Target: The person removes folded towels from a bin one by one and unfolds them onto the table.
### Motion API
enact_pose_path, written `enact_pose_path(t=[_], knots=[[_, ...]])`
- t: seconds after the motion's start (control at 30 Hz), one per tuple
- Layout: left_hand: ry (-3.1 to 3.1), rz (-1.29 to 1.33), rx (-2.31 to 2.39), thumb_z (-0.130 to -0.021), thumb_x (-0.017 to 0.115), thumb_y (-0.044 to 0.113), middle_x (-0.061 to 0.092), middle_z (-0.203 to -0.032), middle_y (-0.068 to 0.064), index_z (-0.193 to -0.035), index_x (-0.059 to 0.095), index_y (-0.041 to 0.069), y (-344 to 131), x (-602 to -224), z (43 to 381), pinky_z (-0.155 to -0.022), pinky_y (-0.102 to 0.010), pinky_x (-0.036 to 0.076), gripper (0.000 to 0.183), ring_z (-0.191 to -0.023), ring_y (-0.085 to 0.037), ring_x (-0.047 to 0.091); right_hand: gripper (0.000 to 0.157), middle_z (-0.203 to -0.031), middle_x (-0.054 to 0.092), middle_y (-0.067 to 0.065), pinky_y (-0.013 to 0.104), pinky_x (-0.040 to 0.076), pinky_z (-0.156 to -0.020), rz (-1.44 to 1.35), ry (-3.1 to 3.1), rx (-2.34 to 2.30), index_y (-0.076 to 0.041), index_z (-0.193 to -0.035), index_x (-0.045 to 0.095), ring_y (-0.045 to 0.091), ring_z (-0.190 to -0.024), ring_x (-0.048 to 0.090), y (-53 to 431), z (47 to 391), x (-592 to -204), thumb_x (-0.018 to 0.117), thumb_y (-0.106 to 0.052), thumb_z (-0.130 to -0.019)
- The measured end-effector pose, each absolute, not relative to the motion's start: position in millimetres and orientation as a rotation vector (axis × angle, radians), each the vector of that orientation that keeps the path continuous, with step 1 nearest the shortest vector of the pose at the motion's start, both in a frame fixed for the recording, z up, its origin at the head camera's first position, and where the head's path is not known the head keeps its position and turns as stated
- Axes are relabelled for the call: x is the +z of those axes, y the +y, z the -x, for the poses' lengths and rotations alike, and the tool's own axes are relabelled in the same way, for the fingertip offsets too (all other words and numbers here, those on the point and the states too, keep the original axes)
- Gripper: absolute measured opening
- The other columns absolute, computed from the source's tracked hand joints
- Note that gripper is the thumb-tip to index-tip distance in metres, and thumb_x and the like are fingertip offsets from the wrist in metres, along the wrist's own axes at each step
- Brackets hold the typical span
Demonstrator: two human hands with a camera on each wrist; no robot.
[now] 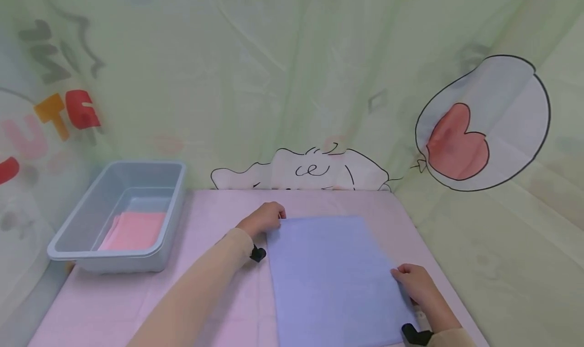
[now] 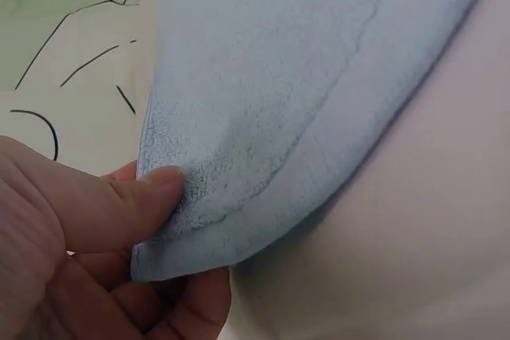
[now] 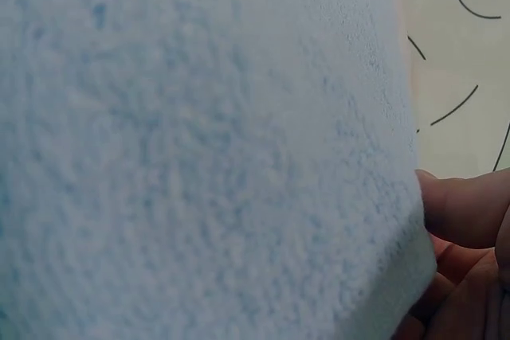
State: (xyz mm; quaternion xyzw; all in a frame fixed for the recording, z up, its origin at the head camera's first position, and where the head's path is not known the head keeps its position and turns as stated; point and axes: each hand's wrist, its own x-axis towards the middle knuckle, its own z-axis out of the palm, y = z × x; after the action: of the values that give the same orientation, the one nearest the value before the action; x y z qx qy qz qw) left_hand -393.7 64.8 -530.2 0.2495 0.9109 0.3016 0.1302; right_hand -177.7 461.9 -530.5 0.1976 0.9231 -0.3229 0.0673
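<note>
A light blue towel [image 1: 335, 276] lies spread over the pink tabletop, running out of the head view at the bottom. My left hand [image 1: 268, 218] pinches its far left corner. In the left wrist view, the thumb of that hand [image 2: 96, 220] presses on top of the towel's hemmed corner [image 2: 263, 93], with the fingers underneath. My right hand [image 1: 418, 285] pinches the towel's right edge, nearer to me. In the right wrist view, the towel [image 3: 207, 149] fills most of the picture, its edge between thumb and fingers of the right hand [image 3: 470, 220].
At the left of the table stands a grey-blue plastic basin [image 1: 171, 217] with a folded pink cloth [image 1: 137, 230] inside. The pink tabletop [image 1: 219, 281] ends at a printed curtain [image 1: 255, 93] behind and at the right. Black wrist mounts [image 1: 258, 254] show near both hands.
</note>
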Motion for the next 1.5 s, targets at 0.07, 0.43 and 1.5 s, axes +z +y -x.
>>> enact_pose_path(t=[0.07, 0.43, 1.5], knots=[[2.644, -0.715, 0.873, -0.089, 0.057, -0.012, 0.074, -0.112, -0.012, -0.106, 0.076, 0.004, 68.6, -529.1, 392.8, -0.082, -0.034, 0.052, 0.031, -0.093, -0.022, 0.060, 0.030, -0.097, 0.066, 0.020, 0.035, 0.049, -0.061, -0.601, 2.784, -0.965, 0.006, -0.104, 0.066, 0.026, -0.083, 0.058, 467.3, 178.1, -530.5, 0.062, -0.023, -0.106], [2.642, -0.744, 0.992, -0.094, 0.056, -0.009, 0.071, -0.107, -0.009, -0.110, 0.074, 0.004, 97.9, -538.9, 388.6, -0.084, -0.034, 0.057, 0.028, -0.094, -0.022, 0.062, 0.041, -0.113, 0.067, 0.035, 0.042, 0.055, -0.071, -0.698, 2.771, -0.869, 0.013, -0.113, 0.066, 0.042, -0.099, 0.063, 510.3, 178.0, -530.8, 0.064, -0.027, -0.103], [2.559, -1.027, 0.878, -0.097, 0.058, 0.011, 0.019, -0.182, -0.008, -0.172, 0.026, 0.016, 175.1, -565.9, 353.1, -0.134, -0.041, 0.027, 0.082, -0.168, -0.026, 0.024, 0.032, -0.083, 0.069, 0.029, 0.047, 0.047, -0.053, -0.964, 2.993, -0.402, 0.009, -0.085, 0.066, 0.038, -0.072, 0.066, 564.0, 160.8, -537.7, 0.053, -0.020, -0.089]])
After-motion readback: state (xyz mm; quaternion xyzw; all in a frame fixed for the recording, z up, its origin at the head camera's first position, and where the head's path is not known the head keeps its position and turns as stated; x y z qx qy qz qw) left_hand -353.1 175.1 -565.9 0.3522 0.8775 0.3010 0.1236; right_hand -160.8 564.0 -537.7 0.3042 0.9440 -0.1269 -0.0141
